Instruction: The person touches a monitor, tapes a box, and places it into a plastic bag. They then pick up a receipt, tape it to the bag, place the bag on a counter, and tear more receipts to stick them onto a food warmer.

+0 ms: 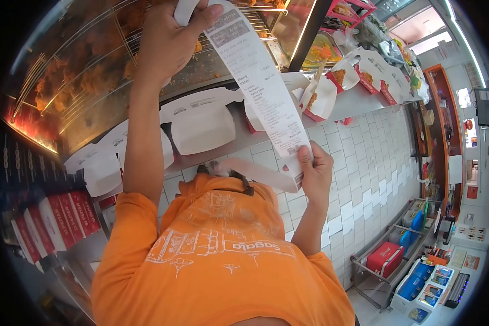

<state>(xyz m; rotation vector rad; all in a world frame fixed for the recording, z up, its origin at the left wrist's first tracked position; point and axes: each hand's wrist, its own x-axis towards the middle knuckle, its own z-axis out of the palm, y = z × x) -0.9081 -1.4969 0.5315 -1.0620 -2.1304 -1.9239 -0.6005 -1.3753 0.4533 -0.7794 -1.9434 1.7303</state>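
A long printed paper receipt (pixel 261 81) is stretched slantwise in front of me. My left hand (pixel 174 41) pinches its upper end, near the glass of the display case. Lower and to the right, my right hand (pixel 315 171) grips the other end between thumb and fingers. A loose tail of the paper curls back to the left under the right hand. Behind the receipt, open white cardboard boxes (pixel 201 130) line a metal ledge. Fried chicken pieces (pixel 339 77) show in several of the boxes on the right.
Fried chicken (pixel 65 81) lies on wire racks in the lit display case at the upper left. Folded red and white boxes (pixel 65 220) are stacked at lower left. A metal cart (pixel 364 261) with a red box (pixel 386 259) stands at right on the tiled floor (pixel 358 163).
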